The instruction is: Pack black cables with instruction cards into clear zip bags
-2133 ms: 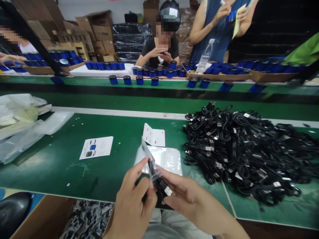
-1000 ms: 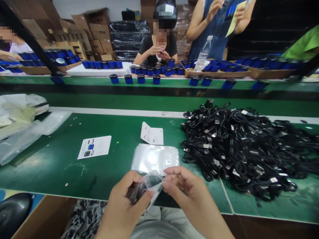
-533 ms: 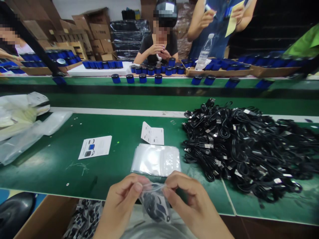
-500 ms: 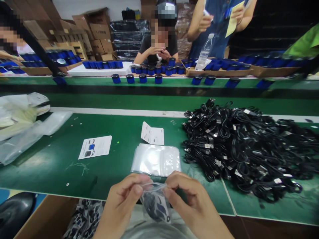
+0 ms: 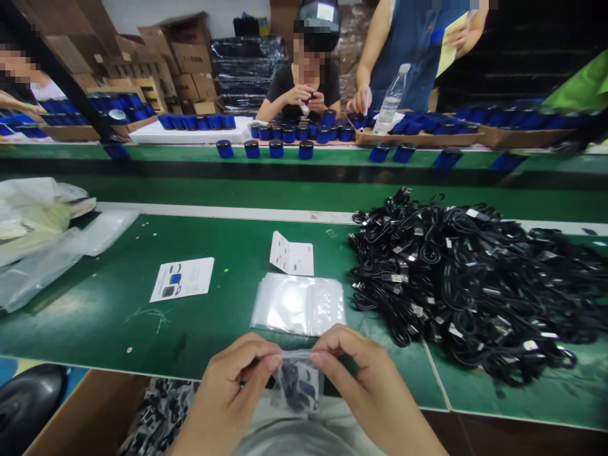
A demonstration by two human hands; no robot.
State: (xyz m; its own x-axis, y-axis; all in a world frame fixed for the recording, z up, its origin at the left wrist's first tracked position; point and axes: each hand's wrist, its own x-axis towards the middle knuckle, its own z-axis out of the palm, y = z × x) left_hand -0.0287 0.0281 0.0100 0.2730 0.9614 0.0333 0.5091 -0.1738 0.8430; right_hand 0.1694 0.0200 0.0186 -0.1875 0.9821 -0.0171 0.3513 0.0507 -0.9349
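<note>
At nine o'clock from the filled bag [image 5: 299,385], a carton [image 5: 90,405] holds a heap of packets [image 5: 159,415]; at ten o'clock, printed leaflets [image 5: 190,278] lie on the green desk [image 5: 213,320]. The left hand [image 5: 235,383], its forearm reaching in from eight o'clock, pinches the left end of the bag's top edge between thumb and forefinger, other fingers curled. The bag, small, clear and creased, hangs between both hands at the desk's near edge; dark, rounded shapes and a bluish patch show through, too blurred to tell apart. At twelve o'clock lie flat clear bags [image 5: 285,304], a folded leaflet [image 5: 297,256] beyond them. The right hand [image 5: 356,373], forearm from four o'clock, pinches the top edge's right end, fingers bent. At two o'clock sprawls a tangled pile of black cables [image 5: 456,291].
</note>
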